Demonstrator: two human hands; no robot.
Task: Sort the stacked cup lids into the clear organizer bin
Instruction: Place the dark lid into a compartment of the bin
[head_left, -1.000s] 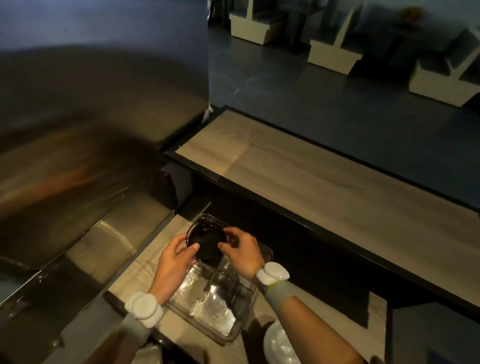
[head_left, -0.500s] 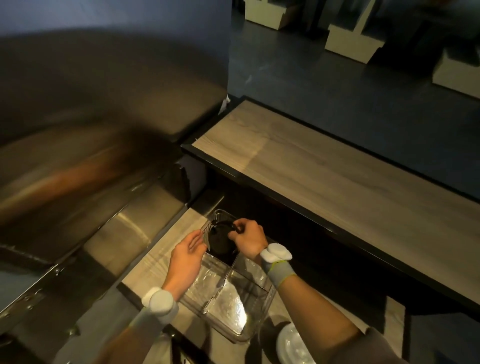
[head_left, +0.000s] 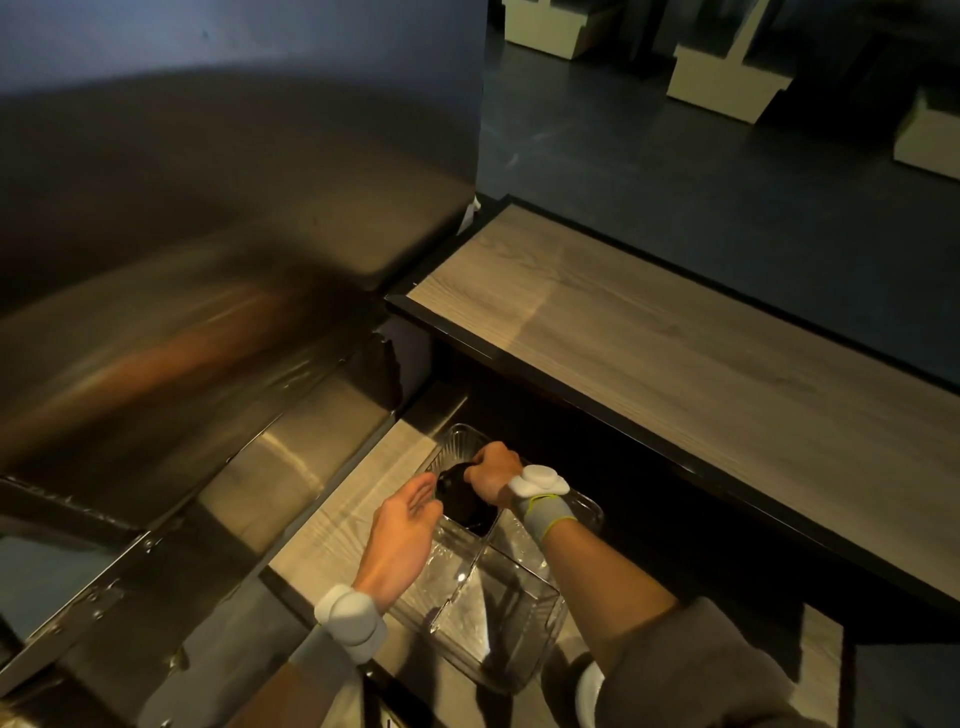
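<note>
The right hand (head_left: 492, 470) is pinching the black lids (head_left: 465, 499) down into the organizer bin's (head_left: 524, 631) far compartment, left hand (head_left: 408, 525) spread beside; they are risking jamming tilted against the divider

Dim, wide-angle warped; blurred steel at left, glare on bin (head_left: 519, 618).
</note>
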